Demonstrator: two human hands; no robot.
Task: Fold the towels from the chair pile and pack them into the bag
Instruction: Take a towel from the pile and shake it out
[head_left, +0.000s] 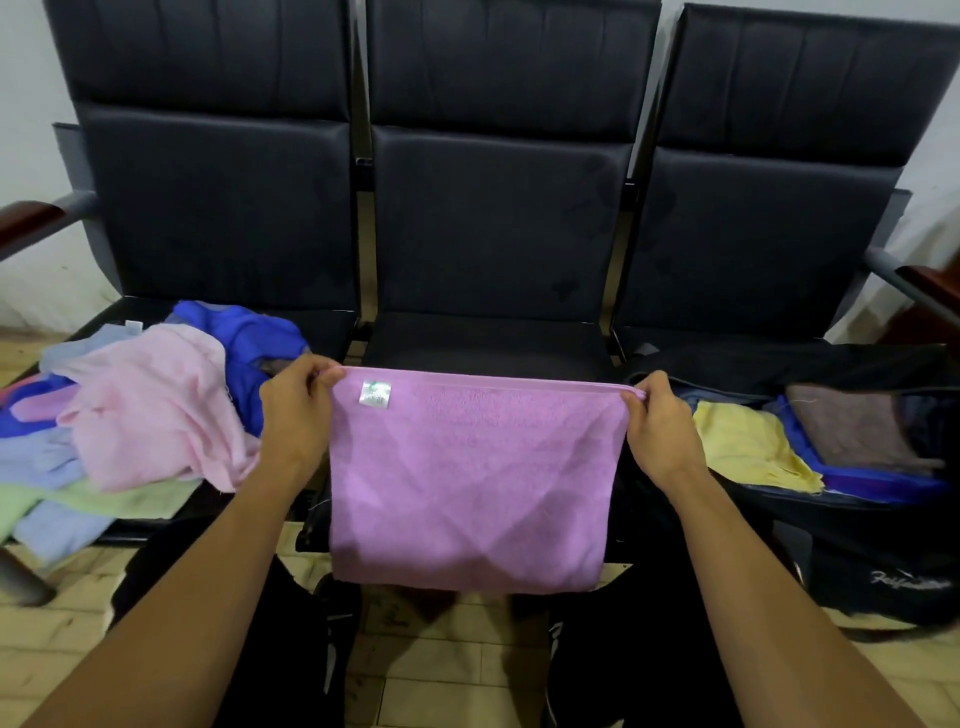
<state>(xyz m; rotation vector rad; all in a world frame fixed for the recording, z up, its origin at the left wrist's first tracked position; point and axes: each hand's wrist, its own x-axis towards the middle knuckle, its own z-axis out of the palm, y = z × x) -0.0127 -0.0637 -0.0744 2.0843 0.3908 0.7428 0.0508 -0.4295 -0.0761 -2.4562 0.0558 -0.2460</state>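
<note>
left hand (296, 410) and right hand (662, 426) pinch purple towel (467, 483) between towel pile (135, 415) and black bag (857, 530).

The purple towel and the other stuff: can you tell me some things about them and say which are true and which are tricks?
1. Both hands hold the purple towel by its top corners. True: left hand and right hand each pinch one.
2. The towel lies flat on the middle seat. False: it hangs in the air in front of it.
3. A yellow towel is in the bag. True.
4. The messy towel pile is on the right seat. False: it is on the left seat.
5. The purple towel has no label. False: a small white tag shows near its top left corner.
</note>
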